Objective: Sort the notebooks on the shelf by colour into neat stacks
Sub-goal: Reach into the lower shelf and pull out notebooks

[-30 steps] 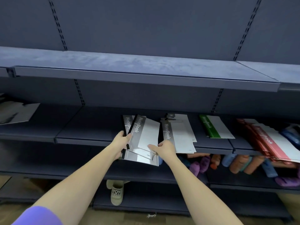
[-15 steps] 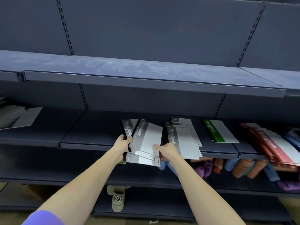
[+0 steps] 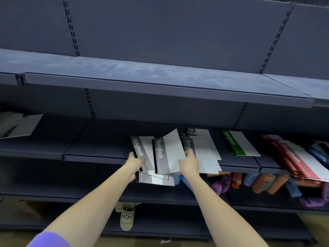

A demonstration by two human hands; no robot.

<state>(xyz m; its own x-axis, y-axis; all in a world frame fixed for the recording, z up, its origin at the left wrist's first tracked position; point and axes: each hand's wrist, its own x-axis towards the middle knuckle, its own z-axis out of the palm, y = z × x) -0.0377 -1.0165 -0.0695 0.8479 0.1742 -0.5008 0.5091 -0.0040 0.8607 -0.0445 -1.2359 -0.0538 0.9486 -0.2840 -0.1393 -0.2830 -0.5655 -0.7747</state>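
The right hand (image 3: 189,163) pinches the top grey notebook (image 3: 168,152) at its right edge, long axis running away; the left hand (image 3: 132,162) grips the grey stack (image 3: 142,152) beside it.

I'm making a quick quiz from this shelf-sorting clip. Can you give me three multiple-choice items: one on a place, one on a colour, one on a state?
1. Where does the green notebook lie?
A. right of the grey stack
B. on the top shelf
C. on the floor

2. What colour is the spine band of the notebook in the right hand?
A. green
B. grey
C. red

3. What is the left hand doing?
A. hanging idle
B. pressing flat on the top shelf
C. gripping grey notebooks

Answers: 1 A, it lies on the same shelf, just right of that stack. 2 B, the band reading NoteBook is grey. 3 C, its fingers curl around their lower edge.
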